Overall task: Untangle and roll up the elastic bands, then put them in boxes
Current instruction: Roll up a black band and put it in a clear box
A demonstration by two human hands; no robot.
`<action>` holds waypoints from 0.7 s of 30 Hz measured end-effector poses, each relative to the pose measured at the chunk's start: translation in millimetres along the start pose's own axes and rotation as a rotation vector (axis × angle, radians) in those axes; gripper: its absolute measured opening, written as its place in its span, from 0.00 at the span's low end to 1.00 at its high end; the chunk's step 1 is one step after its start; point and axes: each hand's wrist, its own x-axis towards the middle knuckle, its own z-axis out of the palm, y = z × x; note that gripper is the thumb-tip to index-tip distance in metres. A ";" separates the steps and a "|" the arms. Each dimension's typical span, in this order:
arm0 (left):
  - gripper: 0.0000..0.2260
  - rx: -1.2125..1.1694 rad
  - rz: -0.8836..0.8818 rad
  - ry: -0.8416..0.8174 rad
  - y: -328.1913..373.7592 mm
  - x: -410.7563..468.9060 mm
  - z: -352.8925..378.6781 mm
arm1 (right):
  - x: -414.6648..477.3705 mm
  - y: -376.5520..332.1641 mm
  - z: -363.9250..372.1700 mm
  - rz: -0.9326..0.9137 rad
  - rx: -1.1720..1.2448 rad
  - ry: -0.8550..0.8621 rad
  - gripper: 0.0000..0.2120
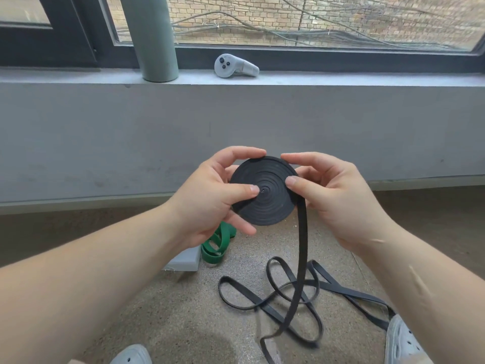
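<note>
My left hand (210, 198) grips the flat black spiral coil of rubber elastic band (265, 191), thumb pressed near its centre and fingers curled round the rim. Down on the speckled floor below that hand sits what looks like a pale grey box (183, 261), and a bunched green elastic band (219, 245) lies just beside it, not inside. The coil is up in the air between both hands, in front of the grey wall. From its right edge a loose black tail (301, 258) drops straight down into crossing loops on the floor. My right hand (333, 198) pinches the coil's right side, thumb on the face, fingers behind. I'd say I'm mid-roll, with plenty of band left unwound. Next I need to turn the coil, lay the tail on flat, and watch those loops for a snag.
</note>
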 end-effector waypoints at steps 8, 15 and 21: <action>0.20 -0.205 0.089 0.140 3.3 3.4 6.1 | -3.0 -1.6 6.9 -0.029 0.057 0.040 0.19; 0.18 -0.144 0.035 0.115 0.2 2.6 4.6 | -2.3 -1.2 9.2 -0.104 0.076 0.096 0.15; 0.19 0.064 0.048 0.051 3.4 4.1 -5.0 | 2.1 -3.7 -6.4 -0.020 -0.010 -0.050 0.16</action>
